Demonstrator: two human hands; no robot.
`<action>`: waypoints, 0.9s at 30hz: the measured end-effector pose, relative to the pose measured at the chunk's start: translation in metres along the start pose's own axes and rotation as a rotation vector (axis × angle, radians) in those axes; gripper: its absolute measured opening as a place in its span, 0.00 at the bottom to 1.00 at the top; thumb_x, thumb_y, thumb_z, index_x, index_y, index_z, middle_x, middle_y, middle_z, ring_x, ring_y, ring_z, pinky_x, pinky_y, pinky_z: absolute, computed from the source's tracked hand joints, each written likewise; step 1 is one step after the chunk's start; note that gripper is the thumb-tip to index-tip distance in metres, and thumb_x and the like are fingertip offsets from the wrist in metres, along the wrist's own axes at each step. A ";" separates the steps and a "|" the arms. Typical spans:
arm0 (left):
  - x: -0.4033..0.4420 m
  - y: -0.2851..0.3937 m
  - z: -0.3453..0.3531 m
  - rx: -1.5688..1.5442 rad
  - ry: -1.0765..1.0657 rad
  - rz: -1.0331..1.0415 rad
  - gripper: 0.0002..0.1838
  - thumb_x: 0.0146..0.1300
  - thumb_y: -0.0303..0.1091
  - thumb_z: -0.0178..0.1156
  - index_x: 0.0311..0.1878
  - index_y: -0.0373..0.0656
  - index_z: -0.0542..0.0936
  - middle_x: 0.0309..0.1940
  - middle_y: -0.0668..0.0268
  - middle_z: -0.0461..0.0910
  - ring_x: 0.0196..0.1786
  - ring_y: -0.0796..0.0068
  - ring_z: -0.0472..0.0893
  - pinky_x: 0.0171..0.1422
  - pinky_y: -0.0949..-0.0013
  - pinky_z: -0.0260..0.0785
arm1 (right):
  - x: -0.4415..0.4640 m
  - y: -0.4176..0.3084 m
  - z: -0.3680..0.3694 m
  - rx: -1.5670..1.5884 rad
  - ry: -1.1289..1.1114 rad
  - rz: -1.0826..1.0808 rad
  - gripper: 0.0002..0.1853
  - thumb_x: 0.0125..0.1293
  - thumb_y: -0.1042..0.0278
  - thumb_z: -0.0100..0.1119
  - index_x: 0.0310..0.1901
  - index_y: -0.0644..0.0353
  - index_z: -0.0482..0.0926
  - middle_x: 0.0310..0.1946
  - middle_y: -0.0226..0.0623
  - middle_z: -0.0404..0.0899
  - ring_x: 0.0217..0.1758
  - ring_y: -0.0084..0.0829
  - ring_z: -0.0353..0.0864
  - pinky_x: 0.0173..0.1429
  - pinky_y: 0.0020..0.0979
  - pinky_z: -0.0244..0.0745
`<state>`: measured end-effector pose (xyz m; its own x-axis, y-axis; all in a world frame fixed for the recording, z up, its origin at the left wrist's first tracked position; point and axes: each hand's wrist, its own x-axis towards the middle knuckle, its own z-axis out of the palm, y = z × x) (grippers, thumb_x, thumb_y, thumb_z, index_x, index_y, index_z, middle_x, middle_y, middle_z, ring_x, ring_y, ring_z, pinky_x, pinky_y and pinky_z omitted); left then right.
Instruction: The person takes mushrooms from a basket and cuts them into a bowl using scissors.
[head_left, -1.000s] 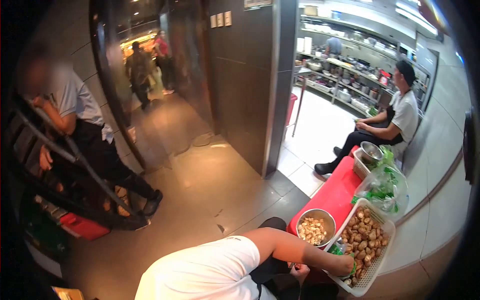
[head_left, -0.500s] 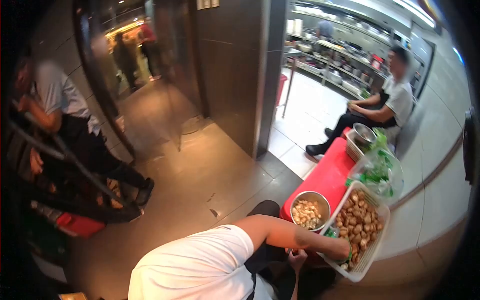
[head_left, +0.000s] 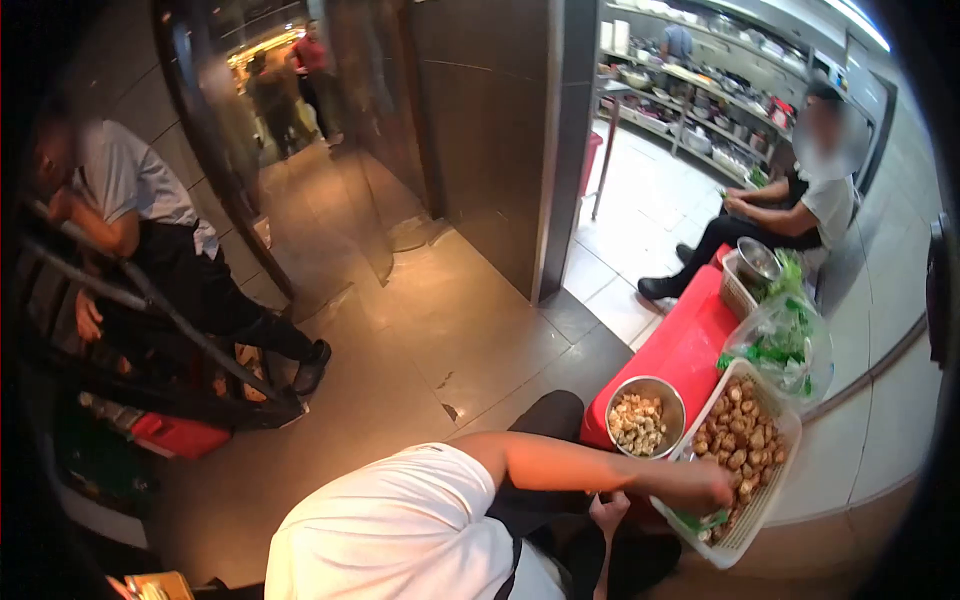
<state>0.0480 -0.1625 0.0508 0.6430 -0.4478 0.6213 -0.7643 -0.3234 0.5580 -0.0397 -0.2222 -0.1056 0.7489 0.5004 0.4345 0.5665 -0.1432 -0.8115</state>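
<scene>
My left arm stretches across to the white plastic basket point(head_left: 783, 480), and my left hand point(head_left: 712, 488) is over its near end. Motion blurs that hand, so its fingers do not show clearly. Brown, roundish pieces point(head_left: 740, 430) that resemble mushrooms or small tubers fill the basket. Just below the hand lies some green-and-clear plastic point(head_left: 703, 522). Lower down, by my lap, my right hand point(head_left: 608, 510) is closed, its grip partly hidden under my left forearm; I cannot make out what it holds. A metal bowl point(head_left: 680, 425) of paler pieces point(head_left: 637, 422) stands beside the basket.
Bowl and basket adjoin a red bench-like surface point(head_left: 680, 335). Behind are a plastic bag with greens point(head_left: 785, 345) and another basket point(head_left: 738, 285) with a metal bowl point(head_left: 758, 260). One person point(head_left: 825, 205) sits by the kitchen doorway; another point(head_left: 150, 200) leans on a dark rail at left.
The whole view has shifted, moving the scene rightward. My left hand has lifted a little from the green plastic toward the brown pieces. My right hand stays low by my lap.
</scene>
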 end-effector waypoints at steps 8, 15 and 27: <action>-0.082 -0.028 -0.135 -0.390 0.491 -0.824 0.19 0.68 0.27 0.64 0.61 0.35 0.80 0.47 0.59 0.87 0.47 0.75 0.86 0.50 0.72 0.78 | -0.006 -0.065 -0.019 0.026 0.018 0.368 0.25 0.58 0.63 0.79 0.54 0.61 0.82 0.24 0.38 0.76 0.27 0.31 0.76 0.36 0.31 0.73; -0.136 -0.039 -0.140 -0.755 0.652 -0.981 0.17 0.76 0.32 0.58 0.62 0.35 0.79 0.50 0.60 0.86 0.48 0.74 0.87 0.53 0.73 0.81 | 0.047 -0.113 -0.021 -0.168 0.101 0.217 0.25 0.58 0.61 0.78 0.54 0.62 0.81 0.27 0.41 0.81 0.28 0.42 0.83 0.33 0.38 0.76; -0.135 -0.029 -0.117 -0.707 0.692 -0.962 0.16 0.77 0.30 0.56 0.63 0.33 0.79 0.51 0.63 0.86 0.50 0.78 0.85 0.53 0.74 0.81 | 0.071 -0.104 -0.013 -0.430 0.111 0.187 0.27 0.59 0.56 0.75 0.55 0.64 0.79 0.29 0.42 0.83 0.28 0.43 0.84 0.32 0.41 0.79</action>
<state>-0.0113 0.0050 0.0153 0.9509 0.2776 -0.1369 0.0445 0.3151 0.9480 -0.0409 -0.1830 0.0153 0.8704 0.3413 0.3548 0.4919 -0.5742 -0.6544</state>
